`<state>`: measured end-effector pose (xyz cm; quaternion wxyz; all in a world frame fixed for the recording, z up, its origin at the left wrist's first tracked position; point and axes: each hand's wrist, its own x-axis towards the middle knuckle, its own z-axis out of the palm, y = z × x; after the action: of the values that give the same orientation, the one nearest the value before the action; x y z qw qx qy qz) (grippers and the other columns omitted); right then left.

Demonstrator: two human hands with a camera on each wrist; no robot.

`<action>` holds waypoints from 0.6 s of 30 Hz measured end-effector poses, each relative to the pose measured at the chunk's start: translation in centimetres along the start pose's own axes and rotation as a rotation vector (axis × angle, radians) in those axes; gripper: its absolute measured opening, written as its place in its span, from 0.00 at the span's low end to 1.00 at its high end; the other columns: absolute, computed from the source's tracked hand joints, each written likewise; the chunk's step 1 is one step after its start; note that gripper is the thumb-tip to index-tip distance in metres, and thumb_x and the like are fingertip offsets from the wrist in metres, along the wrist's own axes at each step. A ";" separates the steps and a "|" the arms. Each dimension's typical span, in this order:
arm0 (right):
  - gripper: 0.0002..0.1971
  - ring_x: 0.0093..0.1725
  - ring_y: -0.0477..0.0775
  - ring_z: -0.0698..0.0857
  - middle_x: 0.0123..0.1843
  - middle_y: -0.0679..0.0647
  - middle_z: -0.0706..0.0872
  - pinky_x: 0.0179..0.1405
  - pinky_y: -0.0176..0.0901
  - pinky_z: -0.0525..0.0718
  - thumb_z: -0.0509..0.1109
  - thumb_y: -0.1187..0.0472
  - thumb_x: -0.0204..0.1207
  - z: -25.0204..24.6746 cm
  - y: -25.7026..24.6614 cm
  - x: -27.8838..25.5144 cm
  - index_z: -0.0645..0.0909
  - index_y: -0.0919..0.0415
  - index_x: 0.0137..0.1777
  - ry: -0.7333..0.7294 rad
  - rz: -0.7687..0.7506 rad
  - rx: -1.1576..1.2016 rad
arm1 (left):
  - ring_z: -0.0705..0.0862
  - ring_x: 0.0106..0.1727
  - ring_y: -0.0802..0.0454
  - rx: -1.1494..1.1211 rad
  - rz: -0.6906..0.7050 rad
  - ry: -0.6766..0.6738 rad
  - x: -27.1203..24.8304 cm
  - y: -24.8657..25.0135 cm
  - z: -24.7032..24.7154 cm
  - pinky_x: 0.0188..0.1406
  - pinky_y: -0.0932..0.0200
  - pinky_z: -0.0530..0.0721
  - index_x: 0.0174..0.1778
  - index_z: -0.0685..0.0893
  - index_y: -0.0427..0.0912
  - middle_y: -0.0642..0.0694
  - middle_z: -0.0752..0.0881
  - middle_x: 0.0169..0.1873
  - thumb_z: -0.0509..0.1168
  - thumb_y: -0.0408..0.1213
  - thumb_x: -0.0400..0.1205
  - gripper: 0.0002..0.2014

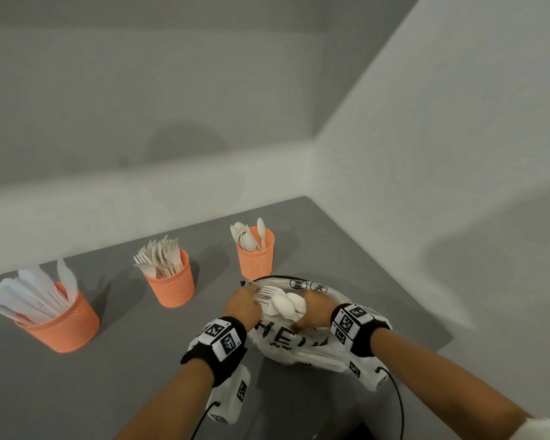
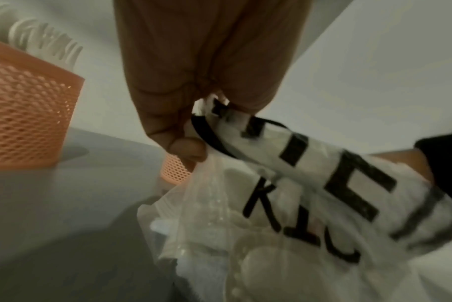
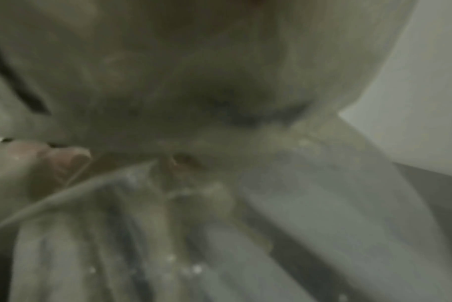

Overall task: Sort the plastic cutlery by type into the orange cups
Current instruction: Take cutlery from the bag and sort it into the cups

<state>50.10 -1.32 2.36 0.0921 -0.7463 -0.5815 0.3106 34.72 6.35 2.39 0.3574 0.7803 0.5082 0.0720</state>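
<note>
Left hand point(image 1: 242, 308): your fingers point(image 2: 183, 147) pinch the black-edged rim of the plastic bag point(image 1: 286, 342), holding its mouth open at the near centre of the tabletop point(image 1: 134, 369)
Right hand point(image 1: 315, 309): reaches into the bag's mouth; its fingers look curled around a white bundle of spoons and a fork point(image 1: 281, 301), though the right wrist view is too blurred to confirm the grip
Bag: clear with black lettering; more cutlery lies inside, seen through the film
Knife cup point(image 1: 65, 325): far left; white knives lean out leftwards
Fork cup point(image 1: 173, 282): centre, well apart from the knife cup; forks stand tines up
Spoon cup point(image 1: 256, 255): just beyond the bag; spoons stand bowls up
</note>
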 end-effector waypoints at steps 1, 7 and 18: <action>0.31 0.54 0.53 0.82 0.59 0.53 0.86 0.59 0.42 0.78 0.81 0.53 0.62 -0.3 0.0 0.0 0.77 0.52 0.66 -0.009 0.003 0.021 | 0.78 0.67 0.39 -0.050 -0.014 -0.036 0.2 0.0 0.0 0.66 0.54 0.75 0.71 0.73 0.37 0.36 0.79 0.67 0.56 0.26 0.80 0.21; 0.28 0.60 0.55 0.80 0.62 0.54 0.83 0.59 0.44 0.75 0.79 0.53 0.66 0.1 -0.1 0.0 0.77 0.57 0.65 -0.066 -0.003 -0.213 | 0.82 0.61 0.38 -0.236 -0.043 -0.072 1.1 -0.1 0.3 0.57 0.54 0.81 0.70 0.74 0.37 0.35 0.79 0.66 0.57 0.25 0.78 0.22; 0.21 0.53 0.56 0.83 0.57 0.56 0.86 0.55 0.41 0.78 0.76 0.61 0.67 -1.4 1.6 0.2 0.80 0.60 0.61 0.088 0.007 0.088 | 0.83 0.60 0.36 -0.328 -0.074 -0.104 1.7 1.0 1.5 0.61 0.47 0.82 0.74 0.69 0.38 0.31 0.79 0.64 0.58 0.29 0.79 0.25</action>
<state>52.22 -1.33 2.56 0.1494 -0.7564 -0.5600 0.3031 37.02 6.81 1.51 0.5081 0.6951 0.4987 0.1003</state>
